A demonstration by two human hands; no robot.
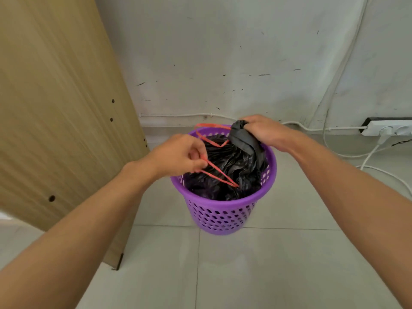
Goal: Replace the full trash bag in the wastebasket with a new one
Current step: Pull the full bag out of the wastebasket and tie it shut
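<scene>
Both bare forearms reach forward over a tiled floor (245, 275) to the basket (223, 210), a purple perforated bin standing on the tiles just ahead. Left hand (178, 156): fingers curled, thumb and forefinger pinching the red drawstring (217, 172), which runs taut from the pinch down to the near-right part of the bag's mouth. Right hand (265, 130): fingers curled round a gathered bunch of grey-black plastic at the far rim, gripping it raised above the rim. The bag (231, 161) itself sits inside the basket, crumpled, black, filling it to about rim level; its mouth is partly drawn in, no longer folded over the rim where visible. A second loop of the red string lies slack over the far rim. Judgement: step in hand is closing the full bag, cinching before lifting out; early in the task, since no new bag is visible. Next move likely calls for pulling both string loops together to shut the mouth, then a straight lift, with the basket light enough that it may rise with the bag unless held. Left: a wooden panel (55, 108) leaning by the basket. Beyond: scuffed white wall (223, 52), a cable along its base, a power strip (388, 128) at far right
</scene>
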